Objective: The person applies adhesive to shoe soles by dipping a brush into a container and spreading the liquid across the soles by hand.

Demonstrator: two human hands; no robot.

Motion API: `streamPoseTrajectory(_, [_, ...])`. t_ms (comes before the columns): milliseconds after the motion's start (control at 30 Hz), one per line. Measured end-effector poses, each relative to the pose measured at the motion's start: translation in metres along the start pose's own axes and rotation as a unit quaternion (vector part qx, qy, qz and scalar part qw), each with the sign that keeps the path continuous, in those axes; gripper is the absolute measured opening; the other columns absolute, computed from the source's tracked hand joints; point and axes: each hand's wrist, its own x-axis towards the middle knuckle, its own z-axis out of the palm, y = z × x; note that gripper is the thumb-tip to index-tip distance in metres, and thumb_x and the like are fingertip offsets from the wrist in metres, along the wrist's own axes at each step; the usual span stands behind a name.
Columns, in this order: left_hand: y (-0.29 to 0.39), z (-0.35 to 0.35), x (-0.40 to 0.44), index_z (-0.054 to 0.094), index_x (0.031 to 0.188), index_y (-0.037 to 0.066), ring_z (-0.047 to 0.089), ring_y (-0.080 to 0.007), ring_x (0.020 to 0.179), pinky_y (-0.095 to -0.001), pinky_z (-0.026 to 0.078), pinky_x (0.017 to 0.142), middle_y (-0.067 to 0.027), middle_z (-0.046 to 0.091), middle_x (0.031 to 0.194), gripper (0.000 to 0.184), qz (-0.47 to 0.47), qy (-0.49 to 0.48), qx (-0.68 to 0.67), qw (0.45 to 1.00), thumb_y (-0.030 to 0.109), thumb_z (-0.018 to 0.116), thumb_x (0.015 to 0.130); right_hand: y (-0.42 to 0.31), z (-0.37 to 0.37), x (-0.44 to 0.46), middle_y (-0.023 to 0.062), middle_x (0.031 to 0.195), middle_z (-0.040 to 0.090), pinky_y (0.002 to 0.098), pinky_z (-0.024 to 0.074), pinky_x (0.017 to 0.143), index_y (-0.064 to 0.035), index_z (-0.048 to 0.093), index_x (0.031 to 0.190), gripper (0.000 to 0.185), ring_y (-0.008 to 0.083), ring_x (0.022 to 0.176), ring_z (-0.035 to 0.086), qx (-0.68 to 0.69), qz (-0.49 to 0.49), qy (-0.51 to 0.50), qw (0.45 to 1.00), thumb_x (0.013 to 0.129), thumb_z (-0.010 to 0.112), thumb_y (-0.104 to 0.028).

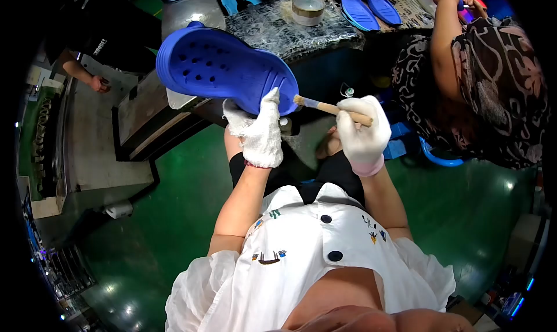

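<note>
My left hand (pixel 259 133), in a white knit glove, grips the heel end of a blue clog (pixel 232 68), thumb over its rim. The clog is tilted, and several dark holes show in its toe part. In my right hand (pixel 364 133), also gloved in white, a brush (pixel 331 108) with a pale wooden handle is held between closed fingers. Its bristles are close to the clog's heel edge; I cannot tell whether they touch.
A plastic-wrapped bench (pixel 261 27) lies ahead, with a tape roll (pixel 308 10) and blue soles (pixel 368 7) on it. At the right sits a co-worker in a patterned top (pixel 487 71). Another person's hand (pixel 99 85) shows at left by a machine (pixel 98 152).
</note>
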Motion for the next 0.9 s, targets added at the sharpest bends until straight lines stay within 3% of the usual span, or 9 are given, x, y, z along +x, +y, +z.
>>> streamPoseTrajectory(167, [-0.012,-0.008,0.014,0.04,0.112,0.002,0.059,-0.0137,0.077,-0.0242,0.052,0.059,-0.0102,0.053,0.103,0.048,0.088,0.013,0.005,0.996,0.004,0.071,0.076,0.006,-0.006,-0.006,0.0075,0.066,0.057,0.0303,0.0414,0.047,-0.0038,0.057,0.077,0.021,0.0228,0.054,0.053,-0.026,0.016,0.04,0.999,0.062,0.06,0.01])
streamPoseTrajectory(233, [-0.005,-0.008,0.008,0.039,0.12,0.002,0.056,-0.0141,0.091,-0.0265,0.049,0.078,-0.0089,0.053,0.108,0.056,-0.029,0.013,0.0,1.0,0.001,0.072,0.074,0.002,-0.004,-0.008,0.0077,0.068,0.057,0.0301,0.0417,0.047,-0.0035,0.057,0.076,0.02,0.0232,0.055,0.053,0.025,0.078,0.05,0.995,0.062,0.061,0.011])
streamPoseTrajectory(367, [-0.012,-0.007,0.005,0.04,0.12,0.003,0.056,-0.0132,0.089,-0.0257,0.049,0.075,-0.0086,0.054,0.107,0.057,-0.003,0.028,-0.006,1.0,0.001,0.073,0.074,0.003,0.004,-0.007,0.0072,0.068,0.057,0.0307,0.042,0.048,-0.0031,0.057,0.074,0.018,0.023,0.056,0.053,0.0,-0.008,0.011,1.0,0.061,0.06,0.009])
streamPoseTrajectory(433, [-0.023,-0.014,0.017,0.036,0.115,0.002,0.061,-0.0161,0.072,-0.0247,0.054,0.047,-0.013,0.056,0.101,0.052,0.119,0.012,0.034,0.992,0.0,0.07,0.075,0.006,-0.002,-0.011,0.0072,0.068,0.058,0.0311,0.0422,0.048,-0.0028,0.057,0.074,0.017,0.023,0.056,0.053,-0.019,-0.002,0.005,1.0,0.061,0.06,0.007])
streamPoseTrajectory(467, [-0.02,-0.015,0.014,0.036,0.115,0.002,0.061,-0.0161,0.072,-0.0247,0.054,0.047,-0.013,0.056,0.101,0.052,0.119,0.015,0.036,0.992,0.0,0.07,0.075,0.006,-0.005,-0.011,0.0075,0.068,0.058,0.0312,0.0423,0.048,-0.0023,0.057,0.075,0.016,0.0232,0.055,0.053,-0.009,0.004,0.012,1.0,0.061,0.059,0.006])
streamPoseTrajectory(533, [-0.01,-0.009,0.003,0.039,0.113,0.002,0.061,-0.0161,0.076,-0.0257,0.055,0.056,-0.0125,0.057,0.1,0.049,0.032,0.012,-0.036,0.999,-0.002,0.07,0.075,0.007,-0.006,-0.015,0.0074,0.068,0.058,0.0309,0.0423,0.049,-0.0021,0.058,0.076,0.018,0.0232,0.055,0.053,0.023,0.026,0.025,0.999,0.061,0.06,0.007])
streamPoseTrajectory(700, [-0.013,-0.006,0.0,0.043,0.11,-0.001,0.061,-0.0155,0.077,-0.0275,0.054,0.068,-0.0122,0.058,0.099,0.044,0.04,0.01,-0.031,0.999,-0.004,0.069,0.075,0.009,-0.004,-0.009,0.0069,0.066,0.057,0.0291,0.0417,0.048,-0.0034,0.059,0.081,0.026,0.0229,0.055,0.052,-0.044,-0.06,0.013,0.997,0.059,0.063,0.01])
streamPoseTrajectory(800, [-0.01,-0.006,0.0,0.045,0.109,-0.001,0.061,-0.0151,0.079,-0.0275,0.054,0.071,-0.0121,0.059,0.098,0.042,0.067,0.019,-0.02,0.997,-0.005,0.069,0.074,0.011,-0.009,-0.016,0.0072,0.066,0.058,0.0292,0.0412,0.048,-0.0031,0.058,0.08,0.025,0.0218,0.055,0.053,-0.026,0.005,0.059,0.998,0.059,0.062,0.01])
streamPoseTrajectory(900, [-0.008,-0.008,-0.004,0.047,0.106,-0.002,0.061,-0.0149,0.081,-0.0274,0.053,0.072,-0.0116,0.06,0.097,0.04,0.065,0.013,-0.002,0.998,-0.006,0.069,0.074,0.003,-0.01,-0.014,0.0073,0.067,0.059,0.0291,0.0411,0.048,-0.0028,0.058,0.079,0.022,0.0213,0.055,0.053,0.024,0.015,0.022,0.999,0.06,0.062,0.008])
